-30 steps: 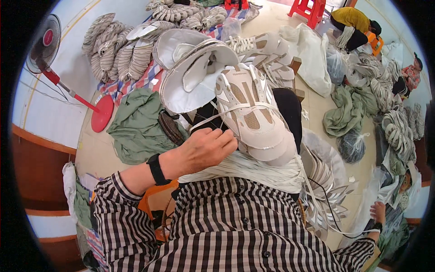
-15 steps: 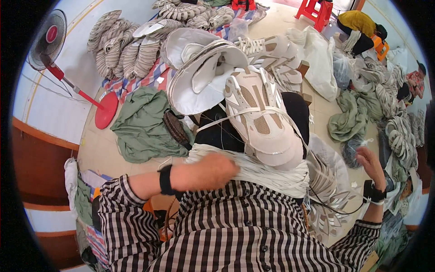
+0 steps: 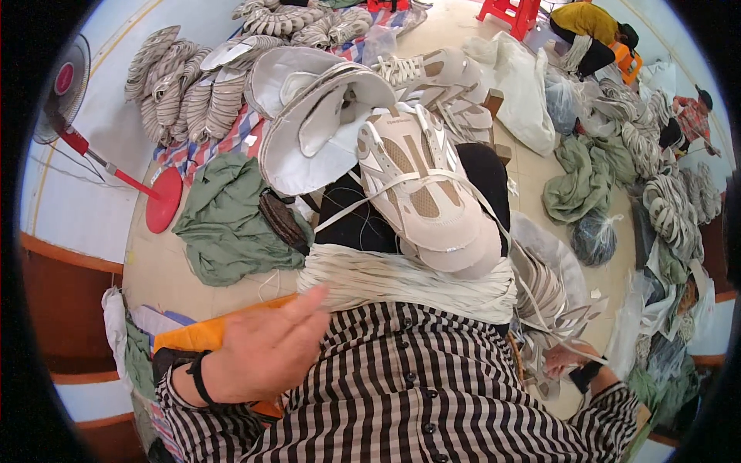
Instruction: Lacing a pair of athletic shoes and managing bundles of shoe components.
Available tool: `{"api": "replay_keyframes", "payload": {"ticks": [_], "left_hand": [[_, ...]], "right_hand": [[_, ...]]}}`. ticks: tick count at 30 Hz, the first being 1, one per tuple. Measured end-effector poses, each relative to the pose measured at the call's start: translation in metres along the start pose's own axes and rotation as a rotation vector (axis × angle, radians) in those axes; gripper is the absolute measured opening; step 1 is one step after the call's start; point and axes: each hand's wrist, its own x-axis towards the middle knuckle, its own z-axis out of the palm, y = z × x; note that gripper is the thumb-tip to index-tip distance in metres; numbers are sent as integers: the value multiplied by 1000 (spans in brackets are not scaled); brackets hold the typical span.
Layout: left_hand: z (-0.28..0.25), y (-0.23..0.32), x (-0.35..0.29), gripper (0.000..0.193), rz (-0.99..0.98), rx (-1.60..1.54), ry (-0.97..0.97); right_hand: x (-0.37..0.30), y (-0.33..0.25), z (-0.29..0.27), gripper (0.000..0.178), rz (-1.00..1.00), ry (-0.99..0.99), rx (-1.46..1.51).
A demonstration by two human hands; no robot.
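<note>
A beige and white sneaker upper [image 3: 421, 177] lies on my dark-trousered lap, toe toward me, with a pale lace running loosely across it. A thick bundle of cream shoelaces [image 3: 370, 282] spreads over my waist. My left hand [image 3: 270, 343] hovers just left of that bundle, its fingers stretched out and empty. Down at the right, my right hand [image 3: 567, 359] has its fingers bent around the edge of a beige shoe upper [image 3: 546, 382], beside a stack of nested uppers [image 3: 540, 289]. A pale strip passes over this hand, and its fingertips are partly hidden.
White fan-shaped pieces [image 3: 316, 127] and a laced sneaker [image 3: 440, 73] stand beyond my lap. Green cloth [image 3: 224, 220] and a red-based fan [image 3: 164, 199] are on the left. Bundled uppers [image 3: 166, 89] are piled behind. Two people [image 3: 590, 27] sit at the far right.
My left hand has moved left and toward me off the lace bundle, its fingers extending. My right hand has dropped inward to the uppers. The whole view has shifted slightly.
</note>
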Motion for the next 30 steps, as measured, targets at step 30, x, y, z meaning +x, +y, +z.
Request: {"api": "replay_keyframes", "payload": {"ticks": [30], "left_hand": [[94,-83,112,14,-194,-321,209]], "right_hand": [[-83,-362,28,15,-1344,1044,-99]]}}
